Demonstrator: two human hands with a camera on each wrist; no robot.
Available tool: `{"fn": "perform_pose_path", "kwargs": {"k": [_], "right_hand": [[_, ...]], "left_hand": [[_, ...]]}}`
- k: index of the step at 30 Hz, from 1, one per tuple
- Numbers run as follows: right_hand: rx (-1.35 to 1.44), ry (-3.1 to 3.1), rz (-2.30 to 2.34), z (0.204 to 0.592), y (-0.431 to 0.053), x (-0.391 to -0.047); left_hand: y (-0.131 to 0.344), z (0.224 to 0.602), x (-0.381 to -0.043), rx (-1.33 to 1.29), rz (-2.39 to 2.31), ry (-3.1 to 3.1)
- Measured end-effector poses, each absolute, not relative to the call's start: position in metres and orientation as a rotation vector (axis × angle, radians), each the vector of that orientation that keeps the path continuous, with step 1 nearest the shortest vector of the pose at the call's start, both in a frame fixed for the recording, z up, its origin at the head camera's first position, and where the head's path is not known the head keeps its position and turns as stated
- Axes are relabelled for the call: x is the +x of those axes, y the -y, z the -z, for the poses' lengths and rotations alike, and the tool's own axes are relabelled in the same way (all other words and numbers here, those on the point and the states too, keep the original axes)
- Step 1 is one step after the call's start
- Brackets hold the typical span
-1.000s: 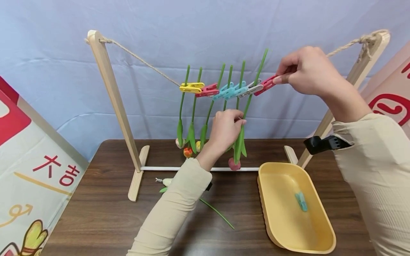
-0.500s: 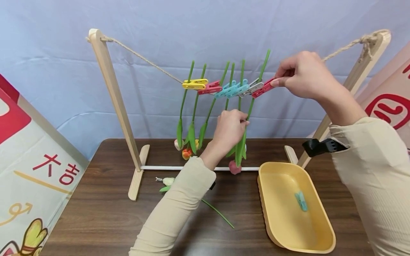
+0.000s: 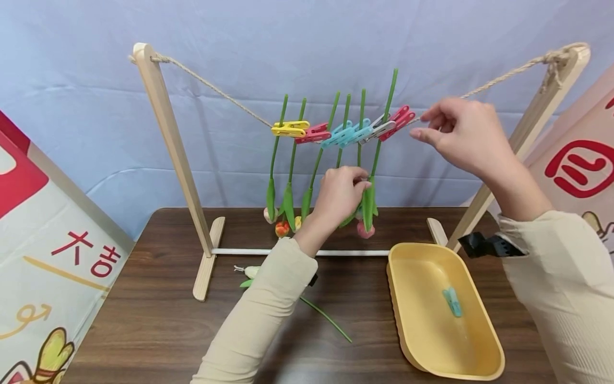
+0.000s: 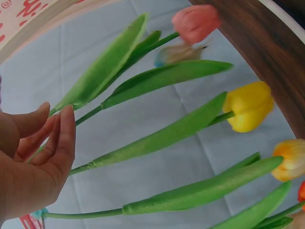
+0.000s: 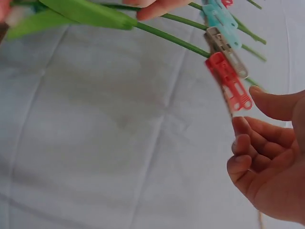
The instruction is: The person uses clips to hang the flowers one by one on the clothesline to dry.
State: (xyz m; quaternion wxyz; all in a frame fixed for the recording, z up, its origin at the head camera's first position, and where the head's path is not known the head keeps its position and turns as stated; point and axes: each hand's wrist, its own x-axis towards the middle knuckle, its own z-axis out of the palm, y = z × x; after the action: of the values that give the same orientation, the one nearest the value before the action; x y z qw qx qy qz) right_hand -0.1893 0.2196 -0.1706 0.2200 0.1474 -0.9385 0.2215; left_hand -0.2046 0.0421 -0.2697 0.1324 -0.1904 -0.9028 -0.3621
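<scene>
My left hand (image 3: 338, 194) pinches the stem of a pink tulip (image 3: 365, 229), just above its leaves; the flower hangs head down. In the left wrist view, thumb and fingers meet at the base of that tulip's leaf (image 4: 107, 62). A red clothespin (image 3: 397, 122) clamps this stem to the sagging rope (image 3: 211, 85). Just right of it, my right hand (image 3: 467, 133) holds nothing; thumb and forefinger stand apart close to the clothespin's handles, plainly so in the right wrist view. Several other tulips hang alongside, under yellow (image 3: 290, 128), red, light blue and grey clothespins.
The rope runs between two wooden posts (image 3: 175, 144) joined by a white rod (image 3: 355, 253). A yellow tray (image 3: 427, 341) at the right holds a light blue clothespin (image 3: 452, 302). A white tulip (image 3: 251, 272) lies on the table, partly under the left forearm.
The right hand has let go of the red clothespin and moved slightly right and down. The pink flower has risen a little and shifted right; the left hand still pinches its stem.
</scene>
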Motion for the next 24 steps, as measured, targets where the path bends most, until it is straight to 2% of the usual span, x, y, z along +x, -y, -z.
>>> {"fn": "perform_pose_path", "kwargs": {"k": [10,19,24], "right_hand": [[0.499,2.943,-0.587,0.236,-0.266,-0.192],[0.425,3.271,-0.844,0.337,-0.313,-0.184],[0.323,3.357,-0.792,0.383,-0.326,-0.172]], "left_hand": [[-0.030,0.284,-0.206,-0.524,1.039,2.667],[-0.023,0.292,-0.206,-0.515,1.031,2.708],[-0.021,0.296,-0.205,-0.527,1.023,2.733]]}}
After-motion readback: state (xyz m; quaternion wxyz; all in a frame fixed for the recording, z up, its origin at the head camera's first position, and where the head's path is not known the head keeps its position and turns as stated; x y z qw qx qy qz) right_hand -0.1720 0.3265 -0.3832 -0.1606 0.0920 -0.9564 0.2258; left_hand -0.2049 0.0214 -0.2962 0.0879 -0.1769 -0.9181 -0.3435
